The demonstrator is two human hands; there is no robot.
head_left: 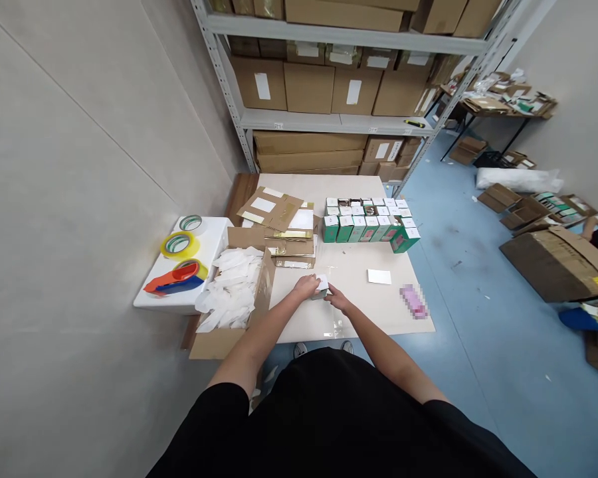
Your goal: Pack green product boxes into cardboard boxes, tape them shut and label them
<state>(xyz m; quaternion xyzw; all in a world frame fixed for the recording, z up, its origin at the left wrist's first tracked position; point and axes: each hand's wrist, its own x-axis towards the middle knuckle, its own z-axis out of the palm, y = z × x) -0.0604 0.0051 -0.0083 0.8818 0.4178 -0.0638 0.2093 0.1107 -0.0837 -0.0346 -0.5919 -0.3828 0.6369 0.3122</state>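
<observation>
Both my hands meet over a small white box (321, 284) near the front middle of the pale table (359, 265). My left hand (306, 287) curls round the box's left side. On the box's right side, my right hand (337, 300) touches it with bent fingers. Under and in front of the hands lies a clear plastic sheet (335, 323). A white card (379, 276) lies flat to the right. Several green-and-white small boxes (369, 221) stand in rows at the table's back.
An open carton of white pouches (232, 292) sits at my left. Beside it, a white stand holds tape rolls (180, 244) and a tape dispenser (175, 280). Flattened cardboard (272, 209) lies at back left. Shelves of cartons (329, 86) rise behind; boxes (553, 255) litter the blue floor.
</observation>
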